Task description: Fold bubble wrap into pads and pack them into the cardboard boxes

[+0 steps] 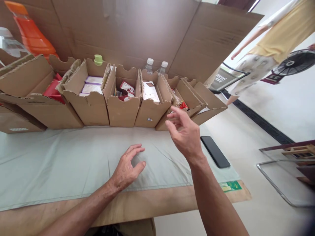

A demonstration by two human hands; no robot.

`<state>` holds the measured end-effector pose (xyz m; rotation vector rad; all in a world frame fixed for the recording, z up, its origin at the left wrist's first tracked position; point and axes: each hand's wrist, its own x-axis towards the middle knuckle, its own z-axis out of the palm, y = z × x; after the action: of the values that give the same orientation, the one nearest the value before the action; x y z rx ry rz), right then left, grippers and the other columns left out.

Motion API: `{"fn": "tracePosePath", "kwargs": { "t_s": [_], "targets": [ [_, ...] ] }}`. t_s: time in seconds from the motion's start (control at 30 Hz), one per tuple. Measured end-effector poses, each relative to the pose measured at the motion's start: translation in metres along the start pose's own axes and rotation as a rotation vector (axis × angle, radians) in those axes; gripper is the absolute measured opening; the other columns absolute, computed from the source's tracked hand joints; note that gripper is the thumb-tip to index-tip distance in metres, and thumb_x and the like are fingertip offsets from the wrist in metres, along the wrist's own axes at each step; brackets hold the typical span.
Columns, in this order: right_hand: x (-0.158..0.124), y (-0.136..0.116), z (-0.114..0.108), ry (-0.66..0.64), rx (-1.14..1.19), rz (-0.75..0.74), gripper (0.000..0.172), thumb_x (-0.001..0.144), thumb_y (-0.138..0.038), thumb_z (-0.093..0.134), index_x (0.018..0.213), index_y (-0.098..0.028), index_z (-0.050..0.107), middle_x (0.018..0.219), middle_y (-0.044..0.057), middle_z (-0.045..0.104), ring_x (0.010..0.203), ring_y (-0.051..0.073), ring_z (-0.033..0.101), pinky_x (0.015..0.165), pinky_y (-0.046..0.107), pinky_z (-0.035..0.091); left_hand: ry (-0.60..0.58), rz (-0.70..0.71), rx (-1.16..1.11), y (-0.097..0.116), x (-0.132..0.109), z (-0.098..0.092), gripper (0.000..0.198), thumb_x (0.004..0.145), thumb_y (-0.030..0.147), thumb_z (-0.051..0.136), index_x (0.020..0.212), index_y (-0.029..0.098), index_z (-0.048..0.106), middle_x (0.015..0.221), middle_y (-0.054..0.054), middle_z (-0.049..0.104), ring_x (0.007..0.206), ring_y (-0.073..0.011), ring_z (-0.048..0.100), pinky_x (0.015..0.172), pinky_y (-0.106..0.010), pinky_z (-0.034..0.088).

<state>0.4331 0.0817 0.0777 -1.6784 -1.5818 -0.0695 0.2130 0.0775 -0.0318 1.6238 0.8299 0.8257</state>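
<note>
My left hand (128, 165) rests on the pale green cloth (61, 160) that covers the table, fingers spread and holding nothing. My right hand (183, 131) is raised above the cloth, fingers loosely curled and apart, empty, just in front of the rightmost cardboard boxes (192, 101). A row of several open cardboard boxes (121, 109) stands along the back of the table; they hold red packets (52, 90), white and purple packs (91, 84), and a white box (150, 91).
A black phone (215, 151) lies on the cloth to the right of my right hand. Bottles (155, 66) stand behind the boxes against a large cardboard sheet (147, 29). Another person (268, 49) stands at the right near a fan (295, 62).
</note>
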Motion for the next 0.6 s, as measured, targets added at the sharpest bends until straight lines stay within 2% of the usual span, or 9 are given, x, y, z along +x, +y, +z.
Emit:
{"fn": "tracePosePath", "kwargs": {
  "t_s": [0.07,0.1,0.2,0.27,0.33,0.4,0.5,0.6],
  "targets": [
    [0.023,-0.012,0.004,-0.036,-0.014,-0.015,0.057,0.091,-0.027,0.058,0.148,-0.025,0.055,0.094,0.000,0.078,0.069,0.017,0.067,0.075,0.035,0.056,0.094,0.019,-0.023,-0.001,0.001,0.000,0.034,0.084,0.028,0.066,0.116,0.022,0.074,0.144,-0.014,0.064,0.131,-0.0320,0.063,0.111,-0.051,0.051],
    [0.035,-0.015,0.008,-0.066,-0.053,-0.023,0.056,0.090,-0.025,0.059,0.146,-0.025,0.057,0.088,-0.001,0.077,0.068,0.018,0.066,0.075,0.035,0.055,0.137,0.021,-0.030,-0.001,0.002,0.000,0.033,0.084,0.028,0.065,0.114,0.022,0.075,0.142,-0.014,0.065,0.128,-0.0315,0.064,0.110,-0.051,0.052],
    [0.058,-0.018,0.023,-0.111,-0.200,-0.008,0.029,0.087,-0.021,0.058,0.111,-0.023,0.074,0.075,0.001,0.075,0.072,0.022,0.068,0.074,0.036,0.052,0.255,-0.006,-0.063,0.000,0.006,-0.003,0.030,0.081,0.030,0.067,0.109,0.022,0.075,0.138,-0.013,0.066,0.116,-0.0300,0.067,0.105,-0.051,0.054],
    [0.055,-0.021,0.027,-0.091,-0.234,0.016,0.018,0.089,-0.021,0.056,0.092,-0.023,0.074,0.073,0.002,0.075,0.073,0.023,0.070,0.074,0.035,0.050,0.324,-0.019,-0.096,0.002,0.008,-0.007,0.029,0.080,0.031,0.068,0.107,0.021,0.075,0.136,-0.013,0.067,0.113,-0.0294,0.068,0.103,-0.050,0.054],
    [0.035,-0.031,0.020,-0.041,-0.201,0.017,0.018,0.093,-0.023,0.054,0.091,-0.024,0.072,0.075,0.002,0.076,0.071,0.022,0.070,0.071,0.034,0.050,0.390,-0.025,-0.129,0.003,0.010,-0.011,0.032,0.081,0.033,0.068,0.110,0.021,0.073,0.136,-0.013,0.066,0.113,-0.0290,0.067,0.103,-0.049,0.054],
    [0.000,-0.045,0.001,0.012,-0.149,-0.003,0.018,0.097,-0.025,0.054,0.095,-0.024,0.072,0.076,0.001,0.076,0.067,0.019,0.070,0.067,0.032,0.050,0.456,-0.039,-0.159,0.004,0.012,-0.016,0.038,0.083,0.036,0.066,0.117,0.019,0.070,0.135,-0.015,0.067,0.115,-0.0293,0.067,0.103,-0.049,0.054],
    [-0.069,-0.060,-0.039,0.066,-0.108,-0.046,0.015,0.099,-0.027,0.059,0.098,-0.028,0.074,0.082,0.000,0.077,0.068,0.018,0.072,0.067,0.031,0.055,0.539,-0.057,-0.191,0.004,0.015,-0.023,0.048,0.086,0.042,0.064,0.127,0.018,0.063,0.132,-0.016,0.067,0.124,-0.0316,0.065,0.108,-0.051,0.052],
    [-0.142,-0.056,-0.082,0.109,-0.110,-0.026,0.016,0.094,-0.030,0.067,0.105,-0.035,0.078,0.082,0.002,0.078,0.067,0.023,0.073,0.067,0.038,0.061,0.578,-0.022,-0.224,0.007,0.014,-0.027,0.053,0.085,0.046,0.064,0.131,0.020,0.061,0.137,-0.014,0.066,0.135,-0.0326,0.059,0.115,-0.051,0.047]
  ]
}}
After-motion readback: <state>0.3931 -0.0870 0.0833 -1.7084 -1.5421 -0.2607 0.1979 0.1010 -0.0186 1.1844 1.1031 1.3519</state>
